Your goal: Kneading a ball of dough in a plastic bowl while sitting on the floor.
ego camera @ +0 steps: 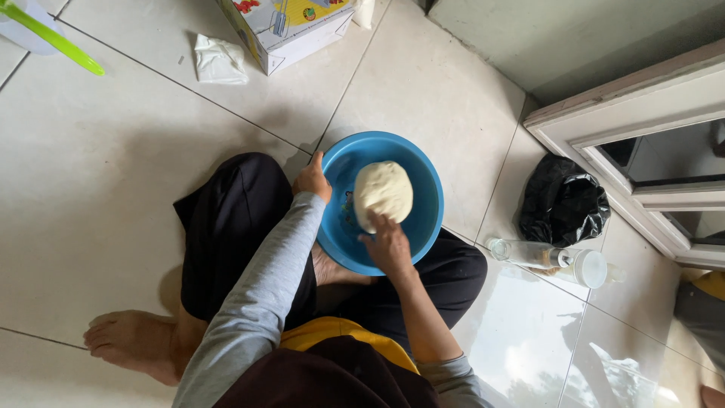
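A blue plastic bowl point(427, 189) rests on the tiled floor between my crossed legs. Inside it lies a pale, rounded lump of dough point(384, 193). My left hand point(313, 180) grips the bowl's near-left rim, thumb over the edge. My right hand point(388, 243) reaches into the bowl and presses its fingers against the lower edge of the dough. My grey sleeves and black trousers fill the lower middle of the view.
A clear bottle point(529, 254) and a white-lidded jar point(589, 268) lie on the floor at the right, beside a black plastic bag point(563, 202). A cardboard box point(291, 26) and crumpled white paper point(219, 60) sit at the top. A white door frame point(642, 113) stands right.
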